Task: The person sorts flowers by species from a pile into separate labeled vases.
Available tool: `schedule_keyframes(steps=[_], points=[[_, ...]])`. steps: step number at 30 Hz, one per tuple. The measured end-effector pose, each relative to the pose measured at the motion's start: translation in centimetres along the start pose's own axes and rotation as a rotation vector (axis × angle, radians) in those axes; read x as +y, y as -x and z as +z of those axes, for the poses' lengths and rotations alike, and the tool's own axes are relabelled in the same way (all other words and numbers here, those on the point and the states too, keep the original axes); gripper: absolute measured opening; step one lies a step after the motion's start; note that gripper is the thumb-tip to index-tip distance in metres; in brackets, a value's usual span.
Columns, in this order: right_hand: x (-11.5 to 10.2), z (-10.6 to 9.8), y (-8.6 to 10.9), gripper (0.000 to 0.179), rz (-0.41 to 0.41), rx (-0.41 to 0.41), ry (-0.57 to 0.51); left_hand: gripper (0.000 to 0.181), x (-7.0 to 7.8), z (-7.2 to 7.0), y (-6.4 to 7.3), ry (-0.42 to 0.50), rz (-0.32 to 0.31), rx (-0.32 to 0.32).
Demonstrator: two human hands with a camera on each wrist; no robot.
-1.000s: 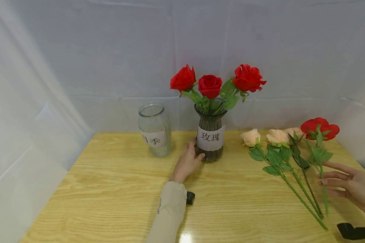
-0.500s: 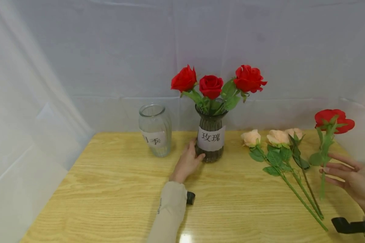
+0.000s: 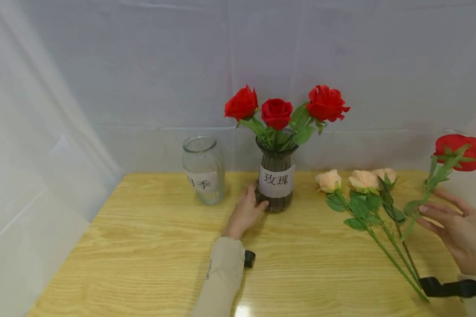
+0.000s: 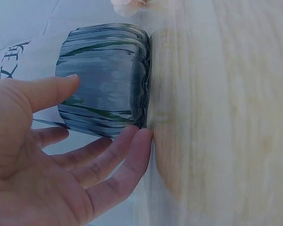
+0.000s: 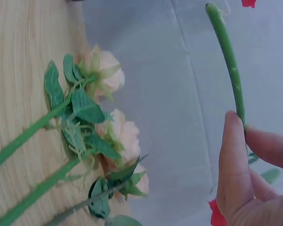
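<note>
My left hand holds the lower left side of a dark glass vase, which stands upright with a white paper label. In the left wrist view, the thumb lies on the glass and the fingertips meet its side near the base. Three red roses fan out from that vase. At the right, my right hand pinches a red rose by its green stem, raised above the table with the bloom tilted away. The right wrist view shows the bare stem end projecting beyond thumb and fingers.
Left of the dark vase stands a clear glass vase with a paper label and no flowers in it. Three peach roses lie side by side on the wooden table, stems toward me. Behind hangs a pale sheet.
The red rose in my right hand has been lifted off the table, up and rightward, its stem end swinging left. My left hand keeps its hold on the dark vase.
</note>
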State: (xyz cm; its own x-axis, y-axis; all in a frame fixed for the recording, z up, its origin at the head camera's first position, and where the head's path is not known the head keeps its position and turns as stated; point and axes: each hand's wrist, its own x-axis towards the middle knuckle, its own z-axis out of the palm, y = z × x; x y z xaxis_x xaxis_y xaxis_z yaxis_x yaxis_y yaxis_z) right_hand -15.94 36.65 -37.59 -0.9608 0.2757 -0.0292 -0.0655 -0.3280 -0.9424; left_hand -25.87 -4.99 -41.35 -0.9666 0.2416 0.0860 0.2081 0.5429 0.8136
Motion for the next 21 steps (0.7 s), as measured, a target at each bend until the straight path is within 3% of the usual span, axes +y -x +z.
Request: schedule_keyframes(steps=[7,21], points=[[0.0,1.2,-0.1,0.053,-0.043,0.084,-0.026,0.067,0.0,-0.1,-0.1,-0.009,0.001,0.002],[0.3,3.7,0.4,0.052,-0.227,0.087,-0.336,0.067,0.1,0.0,0.1,-0.021,-0.003,0.001]])
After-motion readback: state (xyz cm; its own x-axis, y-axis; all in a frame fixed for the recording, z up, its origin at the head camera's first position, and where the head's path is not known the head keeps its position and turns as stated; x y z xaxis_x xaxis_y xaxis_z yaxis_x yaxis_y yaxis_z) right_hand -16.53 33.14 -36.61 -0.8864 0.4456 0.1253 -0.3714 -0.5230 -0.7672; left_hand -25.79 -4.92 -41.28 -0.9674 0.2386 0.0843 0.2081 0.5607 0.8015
